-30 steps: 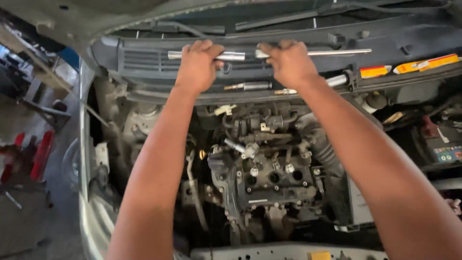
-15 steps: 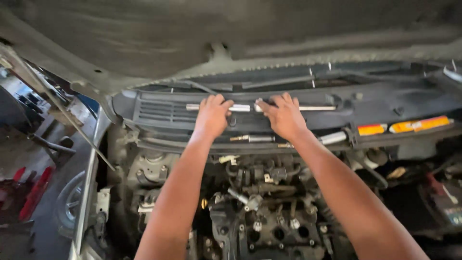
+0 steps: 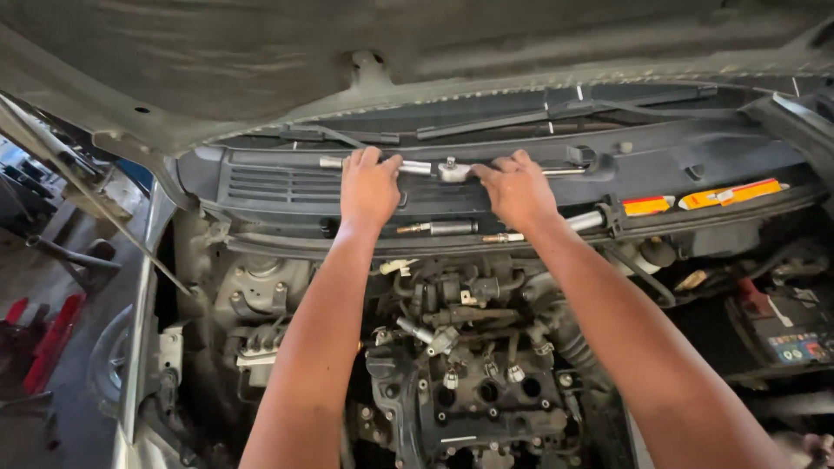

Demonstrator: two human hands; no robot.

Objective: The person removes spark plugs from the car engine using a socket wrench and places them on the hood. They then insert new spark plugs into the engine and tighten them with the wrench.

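Left hand (image 3: 369, 187) has its grip closed around the handle of a silver ratchet wrench (image 3: 417, 167) lying across the black cowl panel (image 3: 287, 187). Right hand (image 3: 517, 187) pinches its head, above the open engine (image 3: 469, 382).

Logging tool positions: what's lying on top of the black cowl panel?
A ratchet with chrome bars, gripped by the left hand and right hand. The hands hide the middle sections on the cowl panel.

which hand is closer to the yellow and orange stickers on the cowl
Right. The right hand rests on the cowl just left of the stickers; the left hand is farther left, gripping the ratchet handle.
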